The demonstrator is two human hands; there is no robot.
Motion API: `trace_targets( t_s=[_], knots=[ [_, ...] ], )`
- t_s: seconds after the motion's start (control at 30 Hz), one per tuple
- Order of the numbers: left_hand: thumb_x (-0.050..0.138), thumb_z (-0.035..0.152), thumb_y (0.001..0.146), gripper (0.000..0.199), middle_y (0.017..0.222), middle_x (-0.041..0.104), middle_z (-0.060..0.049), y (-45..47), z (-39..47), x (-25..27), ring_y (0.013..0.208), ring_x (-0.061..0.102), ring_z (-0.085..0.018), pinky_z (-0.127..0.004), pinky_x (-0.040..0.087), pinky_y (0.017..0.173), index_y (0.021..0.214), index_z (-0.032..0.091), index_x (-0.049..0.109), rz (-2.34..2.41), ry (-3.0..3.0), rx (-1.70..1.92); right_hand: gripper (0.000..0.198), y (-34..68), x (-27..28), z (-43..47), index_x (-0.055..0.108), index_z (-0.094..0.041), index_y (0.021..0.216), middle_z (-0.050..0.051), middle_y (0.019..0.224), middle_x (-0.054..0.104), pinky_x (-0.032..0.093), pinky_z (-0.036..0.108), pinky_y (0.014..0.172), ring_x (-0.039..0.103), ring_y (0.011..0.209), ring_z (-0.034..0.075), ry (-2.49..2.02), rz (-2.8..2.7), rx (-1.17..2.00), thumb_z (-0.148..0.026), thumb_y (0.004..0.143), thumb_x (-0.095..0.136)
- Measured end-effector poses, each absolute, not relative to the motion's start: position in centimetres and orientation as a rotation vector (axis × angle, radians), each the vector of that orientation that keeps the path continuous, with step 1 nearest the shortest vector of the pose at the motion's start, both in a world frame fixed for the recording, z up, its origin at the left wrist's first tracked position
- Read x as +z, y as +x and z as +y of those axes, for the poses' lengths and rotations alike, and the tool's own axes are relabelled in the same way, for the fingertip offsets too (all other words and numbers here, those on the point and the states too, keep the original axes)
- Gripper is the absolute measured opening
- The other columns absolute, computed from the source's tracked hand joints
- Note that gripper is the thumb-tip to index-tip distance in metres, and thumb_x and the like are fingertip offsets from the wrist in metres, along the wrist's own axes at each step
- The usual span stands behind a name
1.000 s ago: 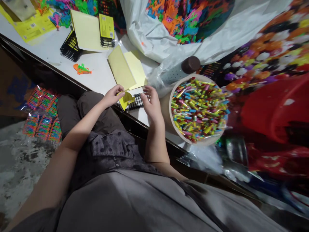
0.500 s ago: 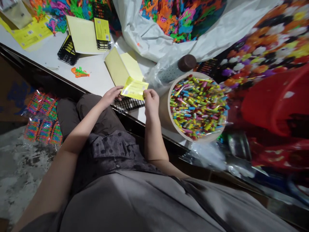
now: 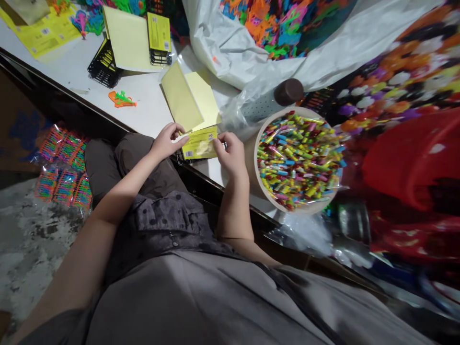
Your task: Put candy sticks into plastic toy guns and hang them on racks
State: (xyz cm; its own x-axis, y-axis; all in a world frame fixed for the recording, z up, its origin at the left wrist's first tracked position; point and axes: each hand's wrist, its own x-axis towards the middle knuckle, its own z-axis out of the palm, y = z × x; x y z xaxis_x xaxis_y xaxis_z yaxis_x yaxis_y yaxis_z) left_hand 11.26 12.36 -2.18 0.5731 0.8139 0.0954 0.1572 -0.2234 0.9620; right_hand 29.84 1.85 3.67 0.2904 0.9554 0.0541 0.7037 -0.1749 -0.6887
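My bare left forearm (image 3: pixel 134 177) slants forward and inward; at its end my left hand (image 3: pixel 166 143) has curved fingers and an outstretched thumb, its tip apart from the forefinger's, the lower fingers hidden. My right forearm (image 3: pixel 235 206) points almost straight ahead from a bent elbow; my right hand (image 3: pixel 232 153), near the left, is curled into a pinch

Right side tight: tub (image 3: pixel 256 165) of wrapped sticks stands just beside the right hand (image 3: pixel 232 152); can't tell if it touches the forearm. Beyond it, brown-lidded bottle (image 3: pixel 288 92), then white sack (image 3: pixel 224 55) closes the far side. Yellow printed card (image 3: pixel 199 143) bridges the gap to the left hand (image 3: pixel 168 141); folded pale-yellow card (image 3: pixel 181 98) blocks just ahead. Open lane: white tabletop (image 3: pixel 151 105) left of that, low orange-and-green toy (image 3: pixel 122 99) in it, black basket (image 3: pixel 102 67) beyond.
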Motion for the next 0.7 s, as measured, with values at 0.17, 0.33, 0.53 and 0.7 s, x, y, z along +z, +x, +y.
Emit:
trace_targets(
  t_s=[0.17,0.33,0.53,0.7],
  knots=[
    [0.055,0.022,0.079,0.010,0.070,0.046,-0.001,11.4,12.2,-2.8,0.067,0.044,-0.013,-0.027,0.034,0.065,0.072,0.016,0.051,0.840,1.813,0.639,0.023,30.1,2.3,1.5,0.047,-0.018,0.072,0.002,0.071,0.050,0.038,0.029,0.068,0.047,0.070,0.015,-1.924,-1.318,0.729,-0.038,0.084,0.049],
    [0.057,0.027,0.079,0.012,0.065,0.047,-0.001,12.4,12.9,-2.7,0.062,0.043,-0.013,-0.028,0.033,0.062,0.076,0.016,0.057,0.834,1.783,0.372,0.018,31.2,1.1,0.9,0.049,-0.017,0.070,0.001,0.068,0.050,0.036,0.027,0.061,0.045,0.065,0.013,-2.087,-1.059,0.927,-0.032,0.081,0.049],
    [0.063,0.029,0.073,0.015,0.069,0.056,-0.005,15.0,14.5,-3.2,0.069,0.051,-0.017,-0.030,0.038,0.067,0.073,0.014,0.064,0.926,1.898,0.158,0.027,33.0,-0.5,0.8,0.047,-0.018,0.061,0.001,0.060,0.048,0.034,0.030,0.061,0.042,0.060,0.014,-2.238,-1.146,0.971,-0.039,0.077,0.054],
    [0.061,0.025,0.073,0.012,0.067,0.059,-0.005,15.7,15.0,-3.8,0.065,0.051,-0.016,-0.030,0.039,0.065,0.070,0.014,0.063,0.941,1.867,0.108,0.024,34.0,-2.8,1.3,0.047,-0.020,0.059,0.006,0.069,0.051,0.038,0.040,0.082,0.044,0.075,0.021,-2.158,-1.425,0.667,-0.035,0.078,0.053]
  ],
)
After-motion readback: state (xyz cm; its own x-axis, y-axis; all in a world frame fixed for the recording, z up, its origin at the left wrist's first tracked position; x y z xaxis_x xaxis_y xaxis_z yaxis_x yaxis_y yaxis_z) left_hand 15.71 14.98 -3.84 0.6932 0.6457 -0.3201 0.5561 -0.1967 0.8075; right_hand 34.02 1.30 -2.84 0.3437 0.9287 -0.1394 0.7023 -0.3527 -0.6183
